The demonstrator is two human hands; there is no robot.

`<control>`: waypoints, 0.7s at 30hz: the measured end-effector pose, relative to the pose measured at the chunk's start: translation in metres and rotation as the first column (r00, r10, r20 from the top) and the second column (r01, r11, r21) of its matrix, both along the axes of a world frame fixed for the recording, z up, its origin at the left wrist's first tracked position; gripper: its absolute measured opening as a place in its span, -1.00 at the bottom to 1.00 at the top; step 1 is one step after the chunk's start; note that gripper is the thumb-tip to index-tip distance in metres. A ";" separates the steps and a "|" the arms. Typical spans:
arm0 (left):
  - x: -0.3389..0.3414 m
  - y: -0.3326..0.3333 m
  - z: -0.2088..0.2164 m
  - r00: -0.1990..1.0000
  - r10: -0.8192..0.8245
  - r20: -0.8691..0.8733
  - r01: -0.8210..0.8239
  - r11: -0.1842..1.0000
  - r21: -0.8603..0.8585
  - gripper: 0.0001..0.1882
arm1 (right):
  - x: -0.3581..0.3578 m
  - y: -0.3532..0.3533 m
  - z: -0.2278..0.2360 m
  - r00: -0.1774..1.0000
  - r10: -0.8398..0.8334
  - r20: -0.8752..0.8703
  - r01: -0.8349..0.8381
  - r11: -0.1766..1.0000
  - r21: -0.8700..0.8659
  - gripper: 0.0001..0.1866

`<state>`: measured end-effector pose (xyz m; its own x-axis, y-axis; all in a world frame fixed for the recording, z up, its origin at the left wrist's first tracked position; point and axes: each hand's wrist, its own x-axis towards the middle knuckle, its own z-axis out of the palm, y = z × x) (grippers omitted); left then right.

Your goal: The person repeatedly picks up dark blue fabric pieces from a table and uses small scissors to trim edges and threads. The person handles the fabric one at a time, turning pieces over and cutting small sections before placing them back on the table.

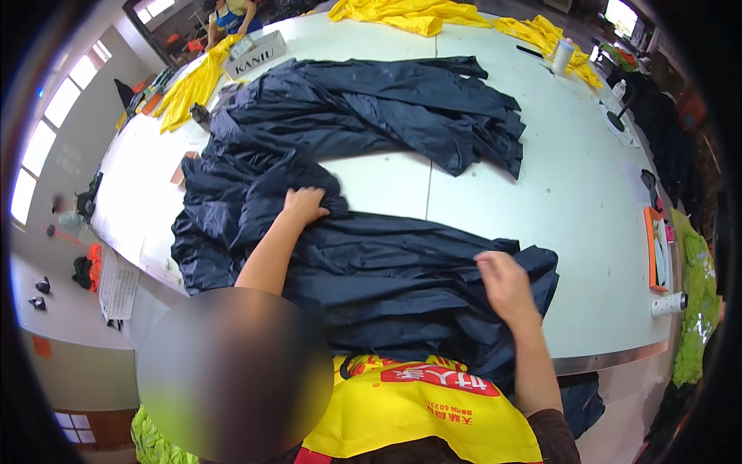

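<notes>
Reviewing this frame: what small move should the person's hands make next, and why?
Probably draw the right hand outward to the right, smoothing the near stretch of dark fabric: it looks creased, the hand is near its right end, and the left hand is on the bunched part, where it could anchor the cloth.

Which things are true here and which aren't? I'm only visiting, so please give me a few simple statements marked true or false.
1. The left hand is on the dark navy fabric. True.
2. The right hand holds scissors. False: no scissors show in it; it is at the dark navy fabric, near its right end.
3. Yellow fabric lies along the table's far edge. True.
4. Nobody else is in view. False: another person is beyond the far left of the table.
5. The apron is plain blue. False: it is yellow, with printing.
</notes>
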<state>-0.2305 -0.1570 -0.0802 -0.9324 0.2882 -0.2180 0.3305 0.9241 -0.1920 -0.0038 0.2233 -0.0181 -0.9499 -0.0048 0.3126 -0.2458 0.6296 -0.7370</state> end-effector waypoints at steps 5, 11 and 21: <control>-0.048 -0.051 0.039 0.670 -0.157 -0.726 0.470 0.846 0.251 -0.82 | -0.022 -0.009 -0.091 0.998 0.042 0.036 -0.051 0.942 0.331 -0.64; -0.041 -0.367 0.121 -0.031 0.999 -0.023 -0.062 0.021 0.998 -0.44 | -0.009 -0.002 -0.118 0.987 0.069 0.145 -0.077 0.996 0.047 -0.69; -0.134 -0.195 0.093 0.222 0.973 -0.069 -0.515 0.177 0.839 -0.49 | -0.014 0.009 -0.122 0.987 -0.017 0.159 0.010 0.999 0.046 -0.74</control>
